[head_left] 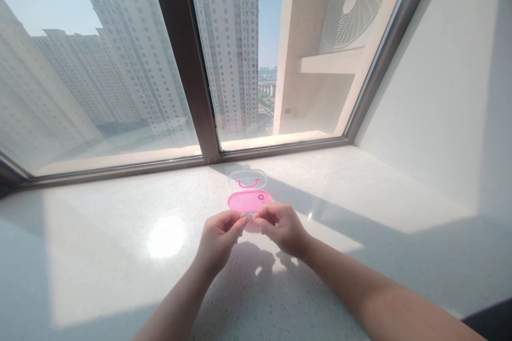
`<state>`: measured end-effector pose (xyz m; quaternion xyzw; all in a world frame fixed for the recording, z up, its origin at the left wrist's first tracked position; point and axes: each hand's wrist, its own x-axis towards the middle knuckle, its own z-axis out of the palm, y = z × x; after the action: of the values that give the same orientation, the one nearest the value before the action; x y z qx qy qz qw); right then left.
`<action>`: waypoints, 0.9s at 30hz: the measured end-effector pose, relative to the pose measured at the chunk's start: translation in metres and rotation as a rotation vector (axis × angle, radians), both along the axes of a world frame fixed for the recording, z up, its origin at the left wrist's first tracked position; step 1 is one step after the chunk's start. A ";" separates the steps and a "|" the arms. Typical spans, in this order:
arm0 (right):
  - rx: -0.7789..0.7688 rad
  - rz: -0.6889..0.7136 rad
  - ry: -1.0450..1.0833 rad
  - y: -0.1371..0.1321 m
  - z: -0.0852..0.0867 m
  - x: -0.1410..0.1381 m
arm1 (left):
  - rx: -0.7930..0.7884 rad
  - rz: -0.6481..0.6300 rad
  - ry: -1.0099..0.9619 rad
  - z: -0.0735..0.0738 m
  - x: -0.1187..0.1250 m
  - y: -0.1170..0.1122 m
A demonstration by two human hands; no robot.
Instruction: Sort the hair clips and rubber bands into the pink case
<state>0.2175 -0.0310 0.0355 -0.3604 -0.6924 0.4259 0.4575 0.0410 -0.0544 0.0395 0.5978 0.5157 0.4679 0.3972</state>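
My left hand [222, 234] and my right hand [284, 228] meet in front of a pink box. Thumb and fingers of each are pinched on a small white item [248, 215], held between them; it is too small to name. The pink box [245, 201] sits just beyond my fingers, its near part partly hidden by them. Its clear lid [234, 180] is open, lying back toward the window, with a pink handle [248, 186]. Within the box I see a small dark ring [261, 197] near the right end and a faint round shape at the left.
Everything rests on a pale speckled sill [116, 272] with bright sun patches and shadows. A brown window frame [200, 80] runs along the back, and a white wall [436, 90] bounds the right. A dark object [494, 319] shows at the lower right corner.
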 end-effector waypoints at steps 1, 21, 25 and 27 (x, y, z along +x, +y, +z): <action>0.000 -0.001 0.000 0.000 0.000 0.000 | 0.004 0.001 0.001 0.000 0.000 0.000; 0.001 -0.007 -0.007 0.000 0.000 0.000 | 0.002 -0.006 0.005 0.002 0.001 0.000; 0.005 -0.004 -0.007 0.000 0.000 0.000 | -0.001 -0.007 0.003 0.001 0.001 0.001; 0.008 -0.001 -0.007 0.000 0.000 0.000 | 0.002 -0.007 0.001 0.002 0.001 0.001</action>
<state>0.2174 -0.0308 0.0357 -0.3604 -0.6956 0.4217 0.4566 0.0419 -0.0534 0.0410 0.6003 0.5134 0.4665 0.3980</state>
